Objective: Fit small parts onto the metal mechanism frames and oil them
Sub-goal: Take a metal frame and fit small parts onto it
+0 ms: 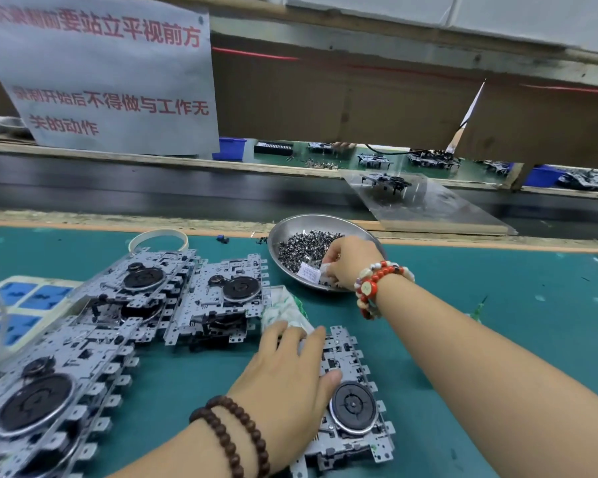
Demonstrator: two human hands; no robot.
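While red sign (97,74) text reads 平视前方, left hand (287,384) flat on frame (356,408), right hand (351,262) pinching parts (301,246).

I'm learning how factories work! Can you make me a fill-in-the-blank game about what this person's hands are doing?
1. The right hand reaches into a shiny metal ____ full of small parts.
2. The left hand rests on a metal mechanism frame lying on the ____ mat.
3. The beads on the right wrist are mostly ____ and cream.
4. The black round wheel sits just ____ of the left hand's thumb.

Missing words: bowl; green; red; right
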